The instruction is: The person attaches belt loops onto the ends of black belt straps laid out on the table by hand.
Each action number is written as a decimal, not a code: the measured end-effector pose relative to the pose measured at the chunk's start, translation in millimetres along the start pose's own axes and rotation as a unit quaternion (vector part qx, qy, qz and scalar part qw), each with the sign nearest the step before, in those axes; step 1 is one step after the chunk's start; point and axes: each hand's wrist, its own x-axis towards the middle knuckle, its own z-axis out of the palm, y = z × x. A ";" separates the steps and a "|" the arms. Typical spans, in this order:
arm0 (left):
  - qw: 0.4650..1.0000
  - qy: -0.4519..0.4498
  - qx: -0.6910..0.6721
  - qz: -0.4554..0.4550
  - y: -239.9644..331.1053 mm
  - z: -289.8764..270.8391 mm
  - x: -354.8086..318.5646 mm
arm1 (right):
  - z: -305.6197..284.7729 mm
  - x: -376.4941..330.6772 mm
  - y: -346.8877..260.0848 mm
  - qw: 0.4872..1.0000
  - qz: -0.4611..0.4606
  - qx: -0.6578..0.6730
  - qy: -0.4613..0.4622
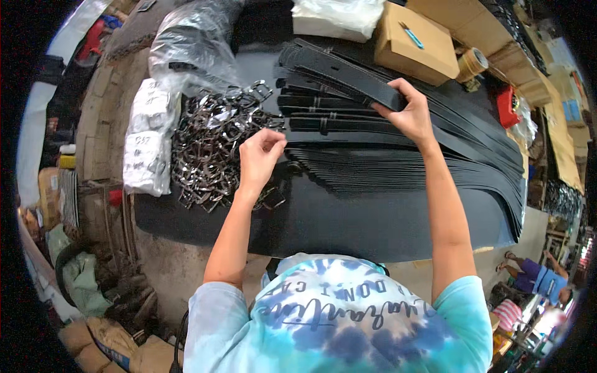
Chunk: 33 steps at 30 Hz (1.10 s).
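My right hand (413,117) is closed round the end of a stack of black belt straps (348,78), thumb and fingers pinching it above the other straps. Stitching runs along the edges of the held straps. Over the right border of a heap of shiny dark metal buckles (208,146) is my left hand (260,156), its thumb and fingertips pressed together. Whatever those fingers may hold is too small or hidden to make out. Beneath both hands, many black straps (373,165) lie fanned in layers across the black tabletop (348,221).
White wrapped packets (147,137) line the table's left edge. Behind the buckles sits a clear plastic bag (193,46). A cardboard box (416,46) with a blue cutter (411,36), a tape roll (472,62) and a red container (507,105) stand at the back right. Another person (538,276) is at far right.
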 end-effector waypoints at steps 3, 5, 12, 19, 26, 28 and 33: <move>0.968 -0.044 0.236 0.068 -5.3 -10.9 -19.6 | 17.2 5.4 -2.0 1.000 -0.025 0.002 -0.006; 0.949 -0.057 0.291 0.102 -11.7 -0.4 -35.3 | 31.5 12.0 -3.4 0.999 -0.042 0.007 -0.032; 0.932 0.026 0.336 0.135 -31.2 25.1 -47.9 | 49.1 24.6 7.1 0.994 0.010 -0.002 -0.106; 0.993 -0.052 -0.088 -0.064 0.4 0.6 -20.2 | 22.4 31.4 12.1 0.979 0.050 0.127 -0.153; 0.788 -0.052 -0.594 -0.154 1.9 -0.2 47.8 | 19.7 28.3 13.0 0.968 0.084 0.177 -0.154; 0.796 -0.053 -0.579 -0.165 -2.5 6.6 58.1 | 16.6 27.1 8.8 0.967 0.086 0.180 -0.161; 0.799 -0.089 -0.577 -0.147 -7.6 21.5 64.0 | 18.9 26.8 1.8 0.982 0.054 0.150 -0.099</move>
